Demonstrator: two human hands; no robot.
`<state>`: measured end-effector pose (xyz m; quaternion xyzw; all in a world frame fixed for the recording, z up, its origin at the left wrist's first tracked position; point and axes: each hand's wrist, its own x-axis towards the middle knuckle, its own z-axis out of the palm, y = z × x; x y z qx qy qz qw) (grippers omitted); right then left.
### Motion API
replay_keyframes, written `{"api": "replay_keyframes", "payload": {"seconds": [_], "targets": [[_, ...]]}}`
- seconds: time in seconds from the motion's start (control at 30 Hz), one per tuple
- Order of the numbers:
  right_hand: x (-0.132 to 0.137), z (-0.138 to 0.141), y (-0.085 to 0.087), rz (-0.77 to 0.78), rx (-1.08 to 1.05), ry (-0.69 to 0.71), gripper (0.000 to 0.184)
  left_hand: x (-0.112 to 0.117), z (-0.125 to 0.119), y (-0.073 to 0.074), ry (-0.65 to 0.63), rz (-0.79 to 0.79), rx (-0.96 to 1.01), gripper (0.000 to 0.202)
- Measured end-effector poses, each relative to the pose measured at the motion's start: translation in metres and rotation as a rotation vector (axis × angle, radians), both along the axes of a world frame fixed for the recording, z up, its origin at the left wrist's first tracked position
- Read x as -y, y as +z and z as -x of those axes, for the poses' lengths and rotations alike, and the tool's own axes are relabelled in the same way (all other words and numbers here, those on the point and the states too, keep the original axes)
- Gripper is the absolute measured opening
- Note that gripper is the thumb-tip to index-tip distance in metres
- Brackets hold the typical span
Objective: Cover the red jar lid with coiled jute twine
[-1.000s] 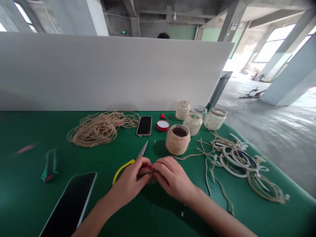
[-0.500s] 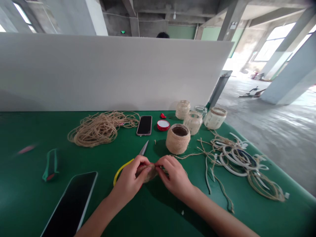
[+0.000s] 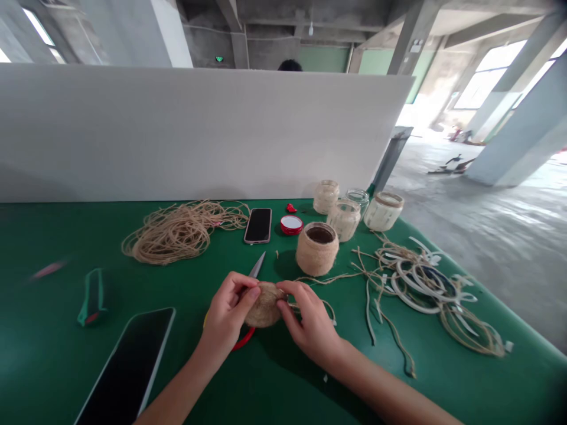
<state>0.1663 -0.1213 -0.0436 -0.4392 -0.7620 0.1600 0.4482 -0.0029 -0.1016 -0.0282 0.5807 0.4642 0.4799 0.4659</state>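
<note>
Between my two hands is a round, tan twine-covered disc (image 3: 264, 304), about the size of a jar lid, its flat face tilted up toward me. My left hand (image 3: 230, 310) pinches its left edge between thumb and fingers. At the right edge, my right hand (image 3: 308, 313) grips it in the same way. Scissors (image 3: 257, 265) with a yellow and a red handle lie partly hidden beneath my left hand and the disc. Loose twine (image 3: 328, 278) runs on the table just past my right hand. A twine-wrapped jar (image 3: 317, 252) stands behind the hands.
Left lie a large phone (image 3: 128, 363), a green cutter (image 3: 92, 298) and a twine heap (image 3: 177, 233). Behind are a smaller phone (image 3: 258, 225), a red-rimmed lid (image 3: 291, 224) and several glass jars (image 3: 384, 213). Tangled cords (image 3: 425, 283) lie right; a white board (image 3: 204, 130) stands behind.
The disc has turned in my hands, so its round twine face now shows more fully. Both hands have shifted slightly, uncovering the scissors' red handle.
</note>
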Motion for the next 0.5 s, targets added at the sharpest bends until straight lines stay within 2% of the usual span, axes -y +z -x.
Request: {"api": "replay_keyframes", "payload": {"seconds": [0.1, 0.23, 0.37, 0.5], "targets": [[0.0005, -0.0006, 0.0013, 0.035, -0.079, 0.002, 0.023, 0.0002, -0.0017, 0.0016, -0.023, 0.037, 0.041, 0.012], [-0.0015, -0.0042, 0.0046, 0.099, -0.137, 0.012, 0.021, 0.0012, -0.0019, 0.0074, -0.083, 0.021, -0.065, 0.013], [-0.0016, -0.0060, 0.0075, 0.095, -0.091, 0.103, 0.026, 0.0043, -0.0013, 0.0090, -0.133, -0.075, -0.244, 0.009], [-0.0001, -0.0048, 0.0094, 0.054, -0.008, 0.188, 0.036, 0.0080, -0.0033, 0.0063, -0.199, -0.153, -0.364, 0.022]]}}
